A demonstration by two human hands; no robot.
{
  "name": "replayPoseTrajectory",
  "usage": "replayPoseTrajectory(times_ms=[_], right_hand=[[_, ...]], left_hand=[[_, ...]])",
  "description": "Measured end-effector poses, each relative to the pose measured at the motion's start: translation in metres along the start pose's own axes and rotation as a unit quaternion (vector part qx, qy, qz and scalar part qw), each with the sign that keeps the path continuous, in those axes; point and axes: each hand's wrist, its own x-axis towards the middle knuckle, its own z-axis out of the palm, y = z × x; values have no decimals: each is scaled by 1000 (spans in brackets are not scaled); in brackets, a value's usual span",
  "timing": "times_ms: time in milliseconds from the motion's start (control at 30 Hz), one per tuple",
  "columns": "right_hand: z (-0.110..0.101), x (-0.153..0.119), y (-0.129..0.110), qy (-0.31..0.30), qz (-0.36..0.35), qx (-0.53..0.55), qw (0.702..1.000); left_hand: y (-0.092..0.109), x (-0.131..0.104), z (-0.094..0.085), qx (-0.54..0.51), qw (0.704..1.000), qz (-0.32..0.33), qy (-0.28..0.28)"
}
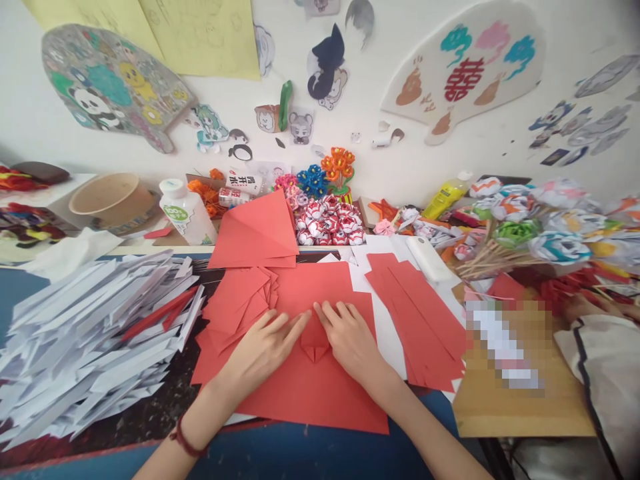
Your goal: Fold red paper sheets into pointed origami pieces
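To my left spreads a heap of folded white paper strips (95, 347); in front of me lie broad red paper sheets (320, 397), with narrower red paper rectangles (425, 320) to the right. My left hand (263, 343) and right hand (347, 337) rest over the sheets, index fingertips close but apart. Between them lies the small folded red paper piece (315, 341), its long axis running towards me, pointed end nearest my body. My right hand looks nearer its edge; I can't tell whether either thumb pinches it.
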Motion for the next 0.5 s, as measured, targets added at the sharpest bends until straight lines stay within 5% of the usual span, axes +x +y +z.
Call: replayPoseTrajectory(times_ms=[300, 500], right_hand=[[-7, 10, 8, 4, 83, 183, 980], [-17, 14, 19, 22, 104, 309, 945]], left_hand=[[23, 31, 3, -115, 956, -271, 13], [18, 46, 9, -193, 945, -264, 18]])
